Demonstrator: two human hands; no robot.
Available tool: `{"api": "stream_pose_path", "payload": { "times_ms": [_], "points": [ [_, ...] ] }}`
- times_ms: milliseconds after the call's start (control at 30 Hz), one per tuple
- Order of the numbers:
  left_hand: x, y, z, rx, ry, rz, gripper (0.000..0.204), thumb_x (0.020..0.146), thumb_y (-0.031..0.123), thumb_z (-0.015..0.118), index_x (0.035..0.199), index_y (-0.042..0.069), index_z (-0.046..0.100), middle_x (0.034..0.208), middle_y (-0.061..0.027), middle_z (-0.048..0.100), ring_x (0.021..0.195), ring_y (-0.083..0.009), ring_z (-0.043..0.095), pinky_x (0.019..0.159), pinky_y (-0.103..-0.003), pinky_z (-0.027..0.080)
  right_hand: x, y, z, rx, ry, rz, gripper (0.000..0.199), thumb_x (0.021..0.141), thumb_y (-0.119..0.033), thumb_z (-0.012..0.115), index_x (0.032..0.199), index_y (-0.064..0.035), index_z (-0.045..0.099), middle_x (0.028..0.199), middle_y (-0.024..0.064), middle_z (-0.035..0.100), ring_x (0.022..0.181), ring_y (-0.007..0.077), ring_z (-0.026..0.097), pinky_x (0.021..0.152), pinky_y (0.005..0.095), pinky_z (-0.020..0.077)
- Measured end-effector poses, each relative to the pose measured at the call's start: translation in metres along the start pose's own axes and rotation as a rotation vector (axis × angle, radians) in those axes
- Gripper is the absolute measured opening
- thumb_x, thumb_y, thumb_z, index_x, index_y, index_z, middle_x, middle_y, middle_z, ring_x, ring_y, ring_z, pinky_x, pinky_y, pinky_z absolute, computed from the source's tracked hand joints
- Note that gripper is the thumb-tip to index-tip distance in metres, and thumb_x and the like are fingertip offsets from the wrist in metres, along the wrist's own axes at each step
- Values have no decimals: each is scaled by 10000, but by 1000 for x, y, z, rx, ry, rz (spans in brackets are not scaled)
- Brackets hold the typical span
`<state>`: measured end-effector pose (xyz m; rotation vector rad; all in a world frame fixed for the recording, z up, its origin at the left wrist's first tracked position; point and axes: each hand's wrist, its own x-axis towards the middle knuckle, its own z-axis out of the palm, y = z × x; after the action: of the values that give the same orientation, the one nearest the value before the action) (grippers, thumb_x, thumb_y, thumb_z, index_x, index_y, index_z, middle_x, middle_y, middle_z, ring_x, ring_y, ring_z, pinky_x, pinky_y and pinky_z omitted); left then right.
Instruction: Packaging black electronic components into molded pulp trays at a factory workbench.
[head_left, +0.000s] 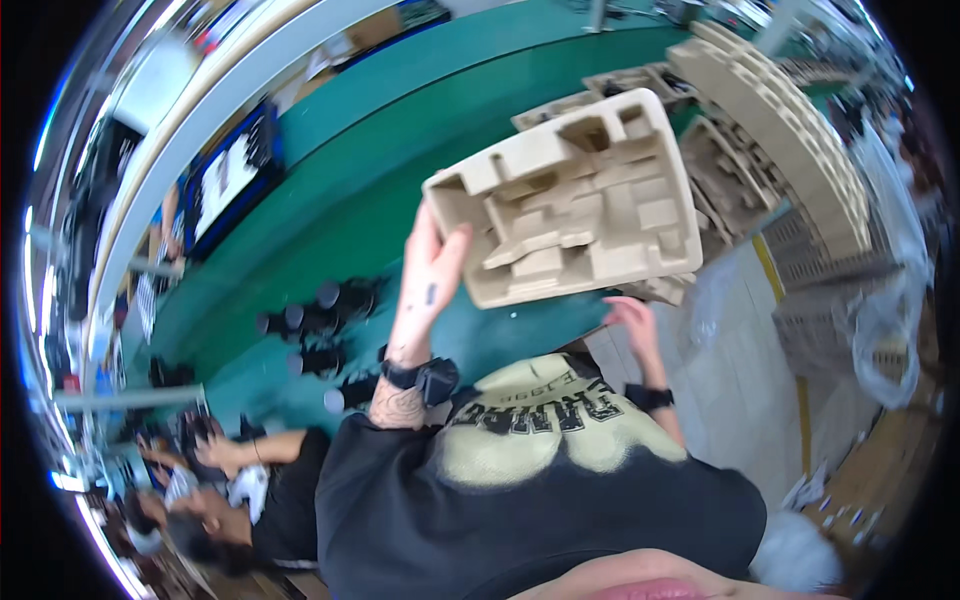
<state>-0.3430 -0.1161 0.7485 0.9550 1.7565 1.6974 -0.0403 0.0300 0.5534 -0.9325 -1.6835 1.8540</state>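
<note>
A tan moulded-pulp packing tray with shaped hollows is raised above the green table, its hollow side showing. My left hand grips the tray's left end, thumb over the near side of the rim. Its other fingers are mostly hidden behind the tray. Below the tray's right part, my right hand is apart from it, fingers spread and holding nothing. Just above that hand, the edge of another pulp tray shows under the raised one. Both wrists wear black bands.
A tall stack of pulp trays stands at the far right, with more trays beside it. Several black cylindrical parts are on the green table at left. A co-worker is at lower left. Grey crates stand at right.
</note>
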Motion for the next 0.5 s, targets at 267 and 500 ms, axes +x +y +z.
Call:
{"api": "stream_pose_path", "payload": {
  "times_ms": [267, 500],
  "points": [
    [-110, -48, -83, 477, 222, -279, 509, 821, 75, 484, 1319, 14, 405, 999, -160, 660, 891, -246, 652, 756, -330, 513, 35, -126, 45, 55, -288, 96, 394, 976, -323, 397, 1227, -44, 517, 902, 68, 621, 801, 151, 605, 670, 256, 480],
    [-173, -84, -66, 257, 309, -660, 547, 873, 214, 546, 1358, 51, 353, 952, -193, 665, 773, -265, 679, 573, -314, 547, 132, -73, 154, -790, -592, -549, 372, 878, -215, 583, 1196, -22, 565, 1034, 135, 611, 990, 299, 573, 856, 368, 467]
  ]
}}
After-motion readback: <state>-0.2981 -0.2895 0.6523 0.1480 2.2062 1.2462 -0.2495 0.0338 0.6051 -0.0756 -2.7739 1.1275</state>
